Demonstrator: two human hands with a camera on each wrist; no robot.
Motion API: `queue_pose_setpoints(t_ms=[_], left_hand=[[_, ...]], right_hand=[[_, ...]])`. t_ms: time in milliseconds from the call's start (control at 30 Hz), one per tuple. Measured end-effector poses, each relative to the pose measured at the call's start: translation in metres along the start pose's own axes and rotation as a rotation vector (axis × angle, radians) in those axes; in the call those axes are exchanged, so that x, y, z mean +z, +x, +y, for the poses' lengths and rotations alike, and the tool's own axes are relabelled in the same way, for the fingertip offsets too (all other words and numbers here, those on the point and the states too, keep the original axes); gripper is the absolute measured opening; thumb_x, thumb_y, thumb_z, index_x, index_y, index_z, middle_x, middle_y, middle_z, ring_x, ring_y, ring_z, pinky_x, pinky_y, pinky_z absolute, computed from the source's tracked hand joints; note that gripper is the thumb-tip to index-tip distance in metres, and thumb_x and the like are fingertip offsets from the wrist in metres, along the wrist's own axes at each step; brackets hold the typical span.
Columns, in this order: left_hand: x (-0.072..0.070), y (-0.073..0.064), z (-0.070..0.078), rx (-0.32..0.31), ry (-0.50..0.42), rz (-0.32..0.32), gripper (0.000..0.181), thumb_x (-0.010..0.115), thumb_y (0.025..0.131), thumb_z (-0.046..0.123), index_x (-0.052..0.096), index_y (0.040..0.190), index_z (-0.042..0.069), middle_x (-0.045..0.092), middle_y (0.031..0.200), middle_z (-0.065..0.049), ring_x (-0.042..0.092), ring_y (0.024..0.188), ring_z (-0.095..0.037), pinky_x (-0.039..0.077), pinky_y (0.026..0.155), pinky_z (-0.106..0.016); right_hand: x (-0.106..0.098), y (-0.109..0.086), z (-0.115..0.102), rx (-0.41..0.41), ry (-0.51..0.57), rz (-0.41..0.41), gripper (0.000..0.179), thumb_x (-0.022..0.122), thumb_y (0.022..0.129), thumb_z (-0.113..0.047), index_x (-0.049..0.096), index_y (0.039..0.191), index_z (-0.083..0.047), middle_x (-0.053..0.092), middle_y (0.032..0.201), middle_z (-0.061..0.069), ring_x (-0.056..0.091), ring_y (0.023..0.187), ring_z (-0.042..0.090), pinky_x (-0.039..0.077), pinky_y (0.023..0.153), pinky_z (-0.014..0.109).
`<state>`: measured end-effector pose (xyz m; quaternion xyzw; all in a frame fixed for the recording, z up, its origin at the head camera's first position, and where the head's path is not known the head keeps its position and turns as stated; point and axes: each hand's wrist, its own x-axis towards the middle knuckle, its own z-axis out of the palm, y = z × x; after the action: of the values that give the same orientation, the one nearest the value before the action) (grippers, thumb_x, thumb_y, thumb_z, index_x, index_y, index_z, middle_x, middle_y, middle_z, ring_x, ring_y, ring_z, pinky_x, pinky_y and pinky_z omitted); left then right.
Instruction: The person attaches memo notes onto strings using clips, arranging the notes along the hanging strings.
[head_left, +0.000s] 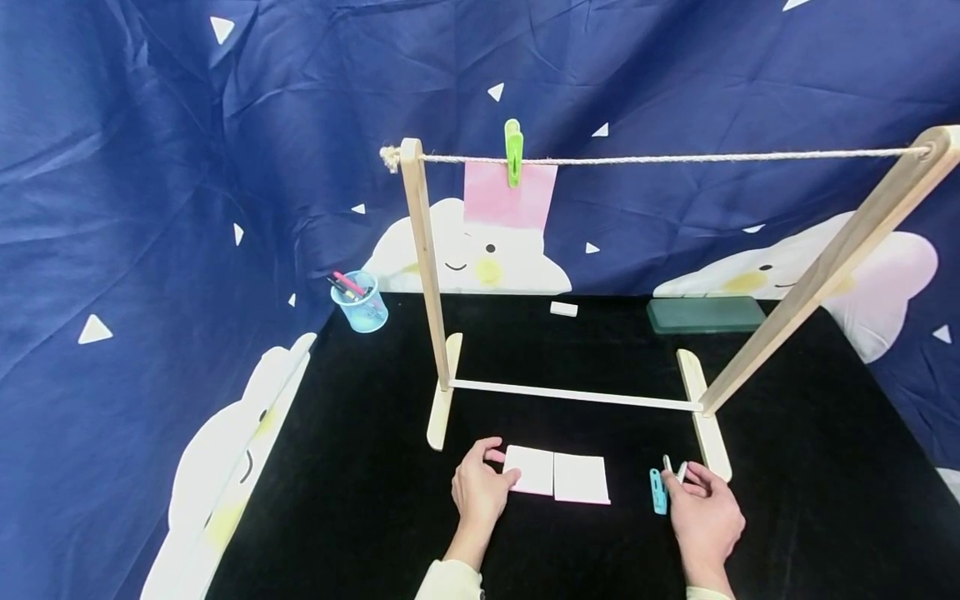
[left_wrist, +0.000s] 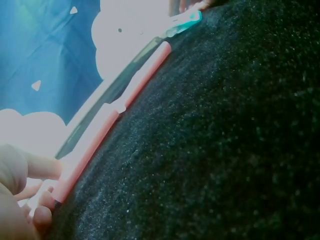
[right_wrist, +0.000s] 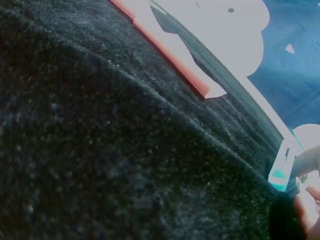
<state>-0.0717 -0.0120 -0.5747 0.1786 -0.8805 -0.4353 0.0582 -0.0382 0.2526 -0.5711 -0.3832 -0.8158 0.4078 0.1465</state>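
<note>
Two square paper pieces lie side by side on the black tabletop, pale on top with pink front edges: the left paper square (head_left: 529, 470) and the right paper square (head_left: 582, 479). My left hand (head_left: 480, 485) pinches the outer edge of the left one, thumb on top; the left wrist view shows its fingers (left_wrist: 44, 200) curled by that edge. Over to the right, my right hand (head_left: 703, 518) holds a white clothespin (head_left: 681, 472) between thumb and fingers, partly hidden by them. Just left of that hand lies a blue clothespin (head_left: 657, 492).
A wooden frame (head_left: 425, 250) with a rope (head_left: 675, 157) stands behind the hands. On the rope a green clothespin (head_left: 513, 153) holds a pink paper (head_left: 487, 196). Farther back are a pen cup (head_left: 365, 312), a white eraser-like block (head_left: 564, 309) and a dark green case (head_left: 705, 316).
</note>
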Motion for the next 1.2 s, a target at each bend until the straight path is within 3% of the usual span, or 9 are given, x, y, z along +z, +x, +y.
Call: queue_pose_setpoints(t_ms=[100, 200, 300, 367, 600, 700, 967, 1200], left_hand=[[-0.001, 0.0006, -0.0001, -0.009, -0.01, -0.006, 0.036, 0.092, 0.067, 0.017, 0.074, 0.097, 0.026, 0.069, 0.078, 0.017, 0.051, 0.061, -0.001, 0.039, 0.062, -0.027], [-0.0021, 0.0015, -0.0003, -0.01, -0.024, -0.006, 0.027, 0.089, 0.068, 0.019, 0.075, 0.088, 0.028, 0.067, 0.075, 0.017, 0.049, 0.061, -0.001, 0.038, 0.061, -0.027], [-0.0025, 0.0022, -0.0008, -0.001, -0.037, -0.002, 0.02, 0.088, 0.069, 0.021, 0.075, 0.082, 0.028, 0.066, 0.072, 0.016, 0.048, 0.059, -0.001, 0.038, 0.059, -0.027], [-0.0027, 0.0023, -0.0015, 0.002, -0.044, 0.002, 0.017, 0.087, 0.071, 0.021, 0.075, 0.081, 0.028, 0.066, 0.071, 0.016, 0.048, 0.058, -0.001, 0.038, 0.059, -0.027], [-0.0017, 0.0035, -0.0044, -0.002, -0.081, 0.008, 0.011, 0.083, 0.074, 0.022, 0.075, 0.078, 0.028, 0.066, 0.069, 0.017, 0.047, 0.055, 0.001, 0.04, 0.059, -0.027], [-0.0015, 0.0044, -0.0058, 0.002, -0.097, 0.013, 0.01, 0.082, 0.074, 0.022, 0.076, 0.077, 0.029, 0.066, 0.07, 0.017, 0.049, 0.056, 0.002, 0.041, 0.061, -0.027], [-0.0041, 0.0045, -0.0064, -0.032, -0.189, 0.002, 0.009, 0.084, 0.074, 0.024, 0.076, 0.077, 0.026, 0.07, 0.072, 0.011, 0.051, 0.053, 0.001, 0.039, 0.06, -0.026], [-0.0076, 0.0051, -0.0062, -0.063, -0.238, -0.044, 0.009, 0.084, 0.076, 0.02, 0.076, 0.079, 0.023, 0.073, 0.075, 0.009, 0.054, 0.054, -0.001, 0.04, 0.061, -0.026]], right_hand=[[0.0002, -0.0009, 0.0001, 0.003, 0.006, 0.001, 0.042, 0.076, 0.087, -0.031, 0.071, 0.12, -0.005, 0.077, 0.105, 0.015, 0.034, 0.055, -0.03, 0.035, 0.073, 0.034], [0.0007, -0.0016, 0.0008, 0.007, 0.027, 0.004, 0.042, 0.075, 0.088, -0.032, 0.071, 0.12, -0.006, 0.077, 0.084, -0.014, 0.036, 0.056, -0.03, 0.035, 0.071, 0.031], [0.0009, -0.002, 0.0025, 0.006, 0.053, 0.004, 0.043, 0.075, 0.088, -0.031, 0.071, 0.122, -0.006, 0.052, 0.067, -0.045, 0.037, 0.056, -0.03, 0.034, 0.07, 0.028], [0.001, -0.0019, 0.0036, 0.004, 0.06, -0.003, 0.044, 0.075, 0.088, -0.032, 0.071, 0.123, -0.006, 0.038, 0.062, -0.053, 0.037, 0.057, -0.031, 0.035, 0.071, 0.028], [0.0, -0.0022, 0.0049, 0.001, 0.035, -0.017, 0.047, 0.074, 0.088, -0.037, 0.071, 0.124, -0.007, 0.035, 0.056, -0.053, 0.033, 0.059, -0.031, 0.035, 0.073, 0.033], [-0.0008, -0.0018, 0.0046, 0.0, 0.029, -0.012, 0.047, 0.075, 0.088, -0.038, 0.072, 0.123, -0.007, 0.04, 0.056, -0.049, 0.033, 0.059, -0.031, 0.035, 0.072, 0.032], [0.0001, -0.0042, 0.0039, -0.034, 0.156, 0.025, 0.041, 0.078, 0.087, -0.025, 0.072, 0.12, -0.003, 0.041, 0.065, -0.053, 0.043, 0.057, -0.028, 0.03, 0.066, 0.007], [0.0006, -0.0056, 0.0037, -0.038, 0.22, 0.046, 0.036, 0.069, 0.09, -0.016, 0.071, 0.123, -0.001, 0.045, 0.07, -0.05, 0.047, 0.061, -0.02, 0.036, 0.061, 0.003]])
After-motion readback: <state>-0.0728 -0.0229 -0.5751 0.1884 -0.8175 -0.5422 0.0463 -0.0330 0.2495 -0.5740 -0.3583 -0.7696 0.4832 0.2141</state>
